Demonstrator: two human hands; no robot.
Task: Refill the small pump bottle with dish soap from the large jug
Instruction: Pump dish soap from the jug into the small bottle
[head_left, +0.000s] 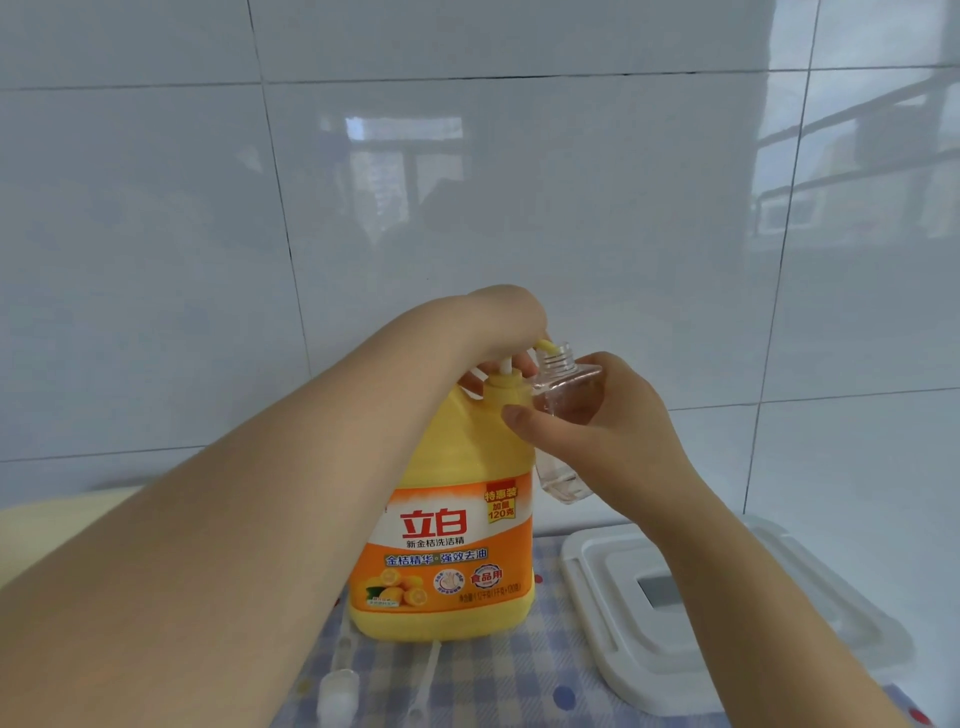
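A large yellow dish soap jug (447, 519) with an orange label stands upright on the checked cloth. My left hand (498, 322) lies over its yellow pump head, whose spout (545, 345) points right. My right hand (602, 421) grips a small clear bottle (563, 410) by its body, lifted off the table beside the jug. The small bottle has no cap, and its threaded open neck (562, 356) sits right at the spout tip. The small bottle's pump head (337, 691) with its tube lies on the cloth in front of the jug.
A white plastic lid or box (613, 597) with a square window lies on the cloth at the right, under my right forearm. A pale yellow object (62, 525) sits at the far left. A glossy tiled wall rises close behind.
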